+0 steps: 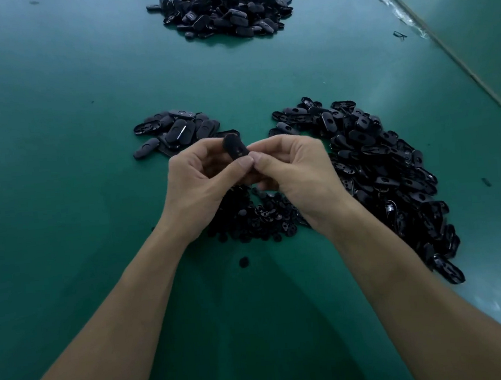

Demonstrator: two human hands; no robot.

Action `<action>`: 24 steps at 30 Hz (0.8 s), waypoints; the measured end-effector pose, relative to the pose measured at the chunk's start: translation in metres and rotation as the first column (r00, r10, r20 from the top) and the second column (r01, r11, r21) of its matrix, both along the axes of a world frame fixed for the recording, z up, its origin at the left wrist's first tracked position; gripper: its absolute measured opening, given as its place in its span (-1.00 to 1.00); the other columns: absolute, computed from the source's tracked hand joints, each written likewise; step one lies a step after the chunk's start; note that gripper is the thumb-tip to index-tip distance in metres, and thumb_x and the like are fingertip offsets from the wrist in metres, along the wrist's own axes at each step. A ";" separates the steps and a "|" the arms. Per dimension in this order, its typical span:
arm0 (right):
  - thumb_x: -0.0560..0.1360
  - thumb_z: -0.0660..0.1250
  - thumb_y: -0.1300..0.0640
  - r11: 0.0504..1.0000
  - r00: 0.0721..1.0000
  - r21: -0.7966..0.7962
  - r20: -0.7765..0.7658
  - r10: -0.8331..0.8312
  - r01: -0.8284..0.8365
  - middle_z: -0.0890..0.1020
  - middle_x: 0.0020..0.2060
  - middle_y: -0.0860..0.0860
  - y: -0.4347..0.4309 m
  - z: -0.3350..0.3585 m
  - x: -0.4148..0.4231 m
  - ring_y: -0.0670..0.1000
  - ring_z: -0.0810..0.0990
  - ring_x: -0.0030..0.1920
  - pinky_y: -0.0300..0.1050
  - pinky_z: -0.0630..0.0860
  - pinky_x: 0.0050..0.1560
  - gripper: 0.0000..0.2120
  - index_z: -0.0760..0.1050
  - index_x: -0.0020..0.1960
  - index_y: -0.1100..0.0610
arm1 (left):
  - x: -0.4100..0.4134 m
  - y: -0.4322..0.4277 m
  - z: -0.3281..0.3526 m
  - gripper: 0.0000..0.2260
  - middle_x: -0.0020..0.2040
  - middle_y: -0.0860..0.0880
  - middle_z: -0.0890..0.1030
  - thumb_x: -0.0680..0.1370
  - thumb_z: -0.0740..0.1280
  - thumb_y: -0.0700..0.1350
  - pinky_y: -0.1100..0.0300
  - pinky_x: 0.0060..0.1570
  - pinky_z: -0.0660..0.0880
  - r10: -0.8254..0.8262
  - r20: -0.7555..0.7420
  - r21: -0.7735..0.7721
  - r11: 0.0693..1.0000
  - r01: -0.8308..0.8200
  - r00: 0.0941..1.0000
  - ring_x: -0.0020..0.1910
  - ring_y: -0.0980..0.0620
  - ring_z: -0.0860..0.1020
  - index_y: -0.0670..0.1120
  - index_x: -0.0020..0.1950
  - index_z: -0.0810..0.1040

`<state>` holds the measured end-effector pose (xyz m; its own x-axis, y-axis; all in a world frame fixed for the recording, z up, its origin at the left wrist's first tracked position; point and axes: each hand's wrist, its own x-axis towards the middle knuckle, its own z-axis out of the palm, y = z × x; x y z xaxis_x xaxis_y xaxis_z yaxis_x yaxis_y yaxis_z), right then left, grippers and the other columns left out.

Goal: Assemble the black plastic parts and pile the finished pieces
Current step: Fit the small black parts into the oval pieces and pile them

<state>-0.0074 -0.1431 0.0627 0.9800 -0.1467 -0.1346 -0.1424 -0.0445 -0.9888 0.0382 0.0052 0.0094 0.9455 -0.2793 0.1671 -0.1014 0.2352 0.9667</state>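
Head view: my left hand (199, 176) and right hand (295, 167) both pinch one black oval part (235, 148) between them, above the desk (57, 146); I'd press thumbs evenly until it seats.

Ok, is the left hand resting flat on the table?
No, the left hand and the right hand together pinch one black part.
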 end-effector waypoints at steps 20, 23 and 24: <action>0.55 0.42 0.08 0.498 0.961 -0.822 -0.240 0.141 -0.278 0.63 -0.13 0.00 -0.001 -0.007 0.009 0.04 0.61 -0.07 0.07 0.59 0.07 -0.95 0.60 -0.05 0.06 | 0.003 -0.001 -0.002 -0.81 -0.18 -0.02 0.69 0.58 0.38 -0.29 0.22 -0.19 0.60 0.088 0.002 -0.005 0.996 -0.088 0.996 -0.19 0.03 0.68 -0.06 0.13 0.52; 0.60 0.35 0.10 0.545 0.972 -0.806 -0.192 0.133 -0.233 0.59 -0.12 -0.01 -0.002 -0.006 0.007 0.04 0.57 -0.09 0.07 0.57 0.02 -0.94 0.51 -0.05 0.05 | 0.003 -0.002 -0.003 -0.82 -0.14 0.02 0.70 0.57 0.39 -0.31 0.22 -0.16 0.61 0.095 0.006 -0.017 0.995 -0.095 0.995 -0.14 0.05 0.67 -0.06 0.08 0.62; 0.60 0.33 0.11 0.581 0.981 -0.791 -0.153 0.115 -0.192 0.59 -0.13 -0.01 -0.004 -0.005 0.006 0.03 0.57 -0.11 0.05 0.56 -0.03 -0.94 0.48 -0.05 0.06 | 0.003 -0.002 -0.003 -0.82 -0.14 0.04 0.70 0.57 0.39 -0.31 0.22 -0.16 0.61 0.097 0.001 -0.020 0.995 -0.097 0.995 -0.13 0.05 0.67 -0.05 0.07 0.64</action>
